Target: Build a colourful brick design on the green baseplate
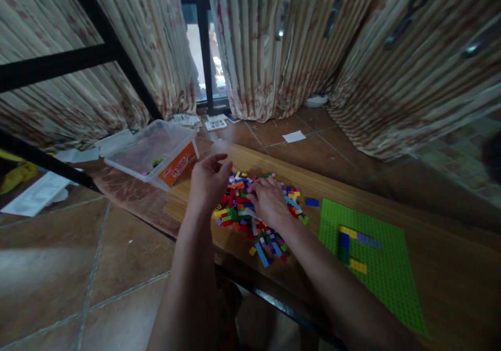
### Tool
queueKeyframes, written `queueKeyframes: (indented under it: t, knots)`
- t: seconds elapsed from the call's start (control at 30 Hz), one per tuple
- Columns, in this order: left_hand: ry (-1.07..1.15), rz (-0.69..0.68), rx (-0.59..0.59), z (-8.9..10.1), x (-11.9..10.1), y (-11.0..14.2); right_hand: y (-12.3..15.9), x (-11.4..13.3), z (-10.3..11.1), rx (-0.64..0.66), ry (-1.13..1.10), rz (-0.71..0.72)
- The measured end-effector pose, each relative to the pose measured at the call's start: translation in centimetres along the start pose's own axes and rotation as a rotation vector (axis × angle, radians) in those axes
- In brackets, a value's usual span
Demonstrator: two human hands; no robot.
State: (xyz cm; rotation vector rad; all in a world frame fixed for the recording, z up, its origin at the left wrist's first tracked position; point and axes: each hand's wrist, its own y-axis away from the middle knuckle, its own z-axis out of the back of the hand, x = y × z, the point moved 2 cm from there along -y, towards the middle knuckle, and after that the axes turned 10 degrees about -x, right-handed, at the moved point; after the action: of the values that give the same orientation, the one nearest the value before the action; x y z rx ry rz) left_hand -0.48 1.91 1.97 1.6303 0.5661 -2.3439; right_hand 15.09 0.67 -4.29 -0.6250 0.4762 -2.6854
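Note:
A pile of small coloured bricks point(238, 212) lies on a wooden board point(297, 184). My right hand point(268, 200) rests on top of the pile, fingers bent down among the bricks; what they hold, if anything, is hidden. My left hand point(208, 179) hovers at the pile's left edge, fingers curled with thumb and fingertips close together, nothing visible in them. To the right lies a green baseplate point(387, 278) carrying a few yellow, blue, green and purple bricks point(348, 241). A single blue brick point(312, 202) lies between the pile and the plate.
A clear plastic tub point(133, 158) with an orange label stands left of the board, its lid point(113, 142) beside it. Papers point(293, 136) lie on the tiled floor. Curtains point(274, 53) hang behind, and black metal frame bars point(58, 66) cross the upper left.

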Motion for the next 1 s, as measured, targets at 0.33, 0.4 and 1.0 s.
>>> queueKeyframes:
  t: [0.33, 0.4, 1.0]
  knots:
    - [-0.059, -0.027, 0.006, -0.4, -0.4, 0.0, -0.4, 0.3, 0.5, 0.082, -0.045, 0.068]
    - [-0.083, -0.022, 0.002, -0.4, -0.5, 0.0, -0.4, 0.3, 0.5, 0.068, -0.075, 0.056]
    - [-0.109, -0.182, 0.319, -6.4, -1.6, 4.3, 17.6, -5.4, 12.5, -0.158, -0.245, -0.498]
